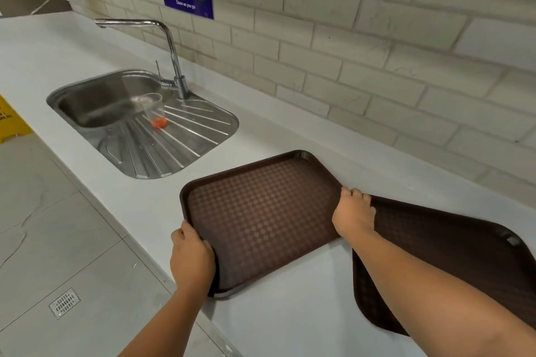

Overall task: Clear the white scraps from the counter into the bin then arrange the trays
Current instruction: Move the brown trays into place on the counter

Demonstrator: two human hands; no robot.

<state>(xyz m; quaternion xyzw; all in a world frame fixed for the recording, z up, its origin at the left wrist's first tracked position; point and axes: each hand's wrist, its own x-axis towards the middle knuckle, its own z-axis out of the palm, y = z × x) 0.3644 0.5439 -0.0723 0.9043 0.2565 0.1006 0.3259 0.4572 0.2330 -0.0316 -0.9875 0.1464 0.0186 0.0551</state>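
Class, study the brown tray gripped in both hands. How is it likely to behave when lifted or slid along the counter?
Probably stiff: the brown tray looks flat though the left hand and right hand hold only its edges. Likely light, being thin. May slide easily on the smooth counter.

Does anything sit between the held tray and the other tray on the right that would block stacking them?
Nothing visible does. The left hand and right hand grip the checkered tray, its right corner reaching the second tray; only the person's right forearm crosses above that tray.
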